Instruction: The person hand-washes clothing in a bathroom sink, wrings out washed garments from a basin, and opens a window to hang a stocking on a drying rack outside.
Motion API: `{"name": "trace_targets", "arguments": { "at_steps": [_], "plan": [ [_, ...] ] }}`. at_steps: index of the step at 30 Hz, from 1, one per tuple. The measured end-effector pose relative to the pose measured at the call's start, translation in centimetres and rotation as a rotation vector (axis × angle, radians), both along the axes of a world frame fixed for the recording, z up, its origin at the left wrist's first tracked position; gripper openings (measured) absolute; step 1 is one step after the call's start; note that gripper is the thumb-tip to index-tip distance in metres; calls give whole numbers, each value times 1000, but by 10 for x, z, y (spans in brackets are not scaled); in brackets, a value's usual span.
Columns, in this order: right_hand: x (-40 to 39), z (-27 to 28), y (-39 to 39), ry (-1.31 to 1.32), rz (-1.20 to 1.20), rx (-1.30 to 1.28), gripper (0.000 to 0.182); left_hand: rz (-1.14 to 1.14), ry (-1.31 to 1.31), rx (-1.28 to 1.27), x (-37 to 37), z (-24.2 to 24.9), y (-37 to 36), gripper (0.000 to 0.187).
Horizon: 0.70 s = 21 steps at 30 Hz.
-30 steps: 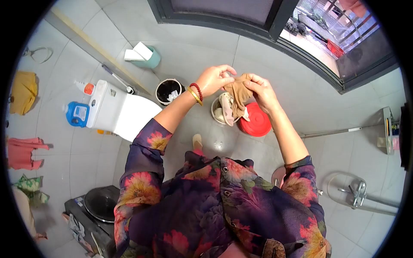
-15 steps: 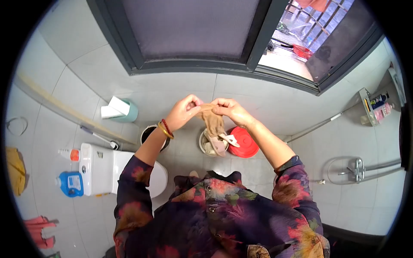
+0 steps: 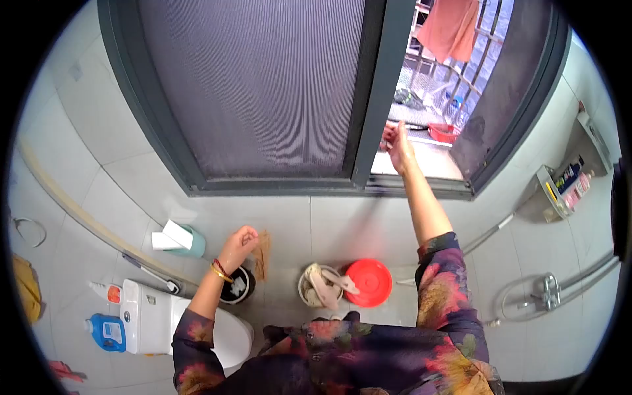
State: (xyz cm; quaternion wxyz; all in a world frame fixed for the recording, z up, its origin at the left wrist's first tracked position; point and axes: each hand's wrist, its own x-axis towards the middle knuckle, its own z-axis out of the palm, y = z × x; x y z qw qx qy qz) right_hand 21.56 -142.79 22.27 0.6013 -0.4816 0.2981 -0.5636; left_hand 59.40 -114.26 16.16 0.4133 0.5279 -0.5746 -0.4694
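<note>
My left hand (image 3: 239, 246) is closed on a thin tan cloth (image 3: 262, 255), which hangs down beside the black bin. My right hand (image 3: 400, 149) is raised at the open part of the window (image 3: 372, 99), its fingers partly spread near the frame, with nothing seen in it. Below and between my arms, a white bucket (image 3: 309, 302) holds pale cloth items (image 3: 322, 288), one of which drapes over its rim toward a red basin (image 3: 374, 282).
A white toilet (image 3: 227, 337), a black bin (image 3: 245, 293) and a teal container (image 3: 193, 242) stand at the left, with a blue bottle (image 3: 106, 332). At the right are a corner shelf (image 3: 556, 197) and a shower tap (image 3: 548, 289). Beyond the window hangs an orange cloth (image 3: 449, 29).
My hands have moved apart. My left hand went left and down with the tan cloth; my right hand let go and rose to the window. The view has tilted upward.
</note>
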Motion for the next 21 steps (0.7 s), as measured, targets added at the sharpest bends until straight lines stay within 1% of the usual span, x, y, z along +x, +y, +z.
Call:
{"name": "trace_targets", "arguments": {
  "at_steps": [1,2,3,5,7,9,11,12,15,17,19,21],
  "plan": [
    [1,-4,-24,0,124,10,49,26,-4,2,-2,2,-2,6],
    [20,6,-20,-49,54,102,52,59,-20,21,-4,1,-5,5],
    [34,15,-12,-83,48,156,53,78,-15,7,-7,2,-6,5],
    [41,21,-8,-67,52,181,52,118,-9,-14,-14,3,-7,5],
    [37,0,-21,139,-8,-161,49,130,7,-1,-16,0,-7,5],
    [31,-6,-29,141,33,-184,46,138,76,23,-20,-5,-8,5],
    [27,-1,-25,-68,180,122,43,143,76,15,-20,-9,-9,5],
    [25,3,-22,-56,213,54,39,149,74,15,-20,-9,-9,5],
    [8,-10,-40,-123,230,22,40,156,53,14,-22,-2,-8,5],
    [-4,2,-26,-56,214,29,48,175,42,7,-22,5,-7,5],
    [-19,3,-22,-70,197,-8,50,205,40,0,-21,11,-4,5],
    [-34,3,-23,-94,189,-70,52,224,-21,-16,-12,8,0,5]
  ]
}}
